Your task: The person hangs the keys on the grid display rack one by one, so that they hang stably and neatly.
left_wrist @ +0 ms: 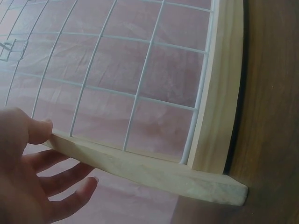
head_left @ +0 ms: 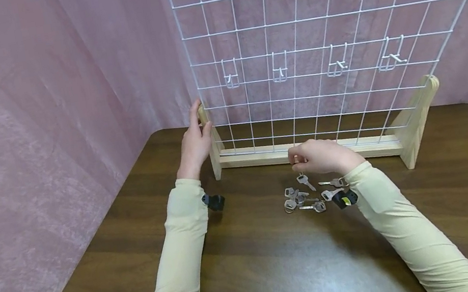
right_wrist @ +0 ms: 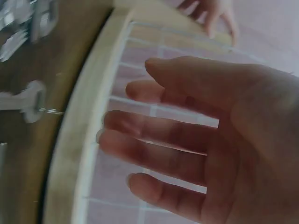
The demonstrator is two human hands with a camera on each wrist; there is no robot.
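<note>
My left hand [head_left: 195, 147] grips the top of the left wooden upright of a grid rack's stand [head_left: 212, 157]. In the left wrist view, the thumb lies on one side of the wooden upright [left_wrist: 154, 175] and the fingers on the other. My right hand [head_left: 321, 156] hovers just above several loose metal keys on the table, in front of the stand's base bar. In the right wrist view, its fingers [right_wrist: 154, 151] are loosely bent with nothing between them. The nearest key [head_left: 305, 181] lies just below the fingertips; a key [right_wrist: 32, 102] with a small chain shows beside the bar.
The white wire grid [head_left: 310, 19] rises from the stand, with a row of white hooks [head_left: 281, 73] across it. A wooden upright [head_left: 417, 120] supports its right side. The brown table [head_left: 254, 266] has rounded corners, and a pink curtain [head_left: 44, 95] hangs behind.
</note>
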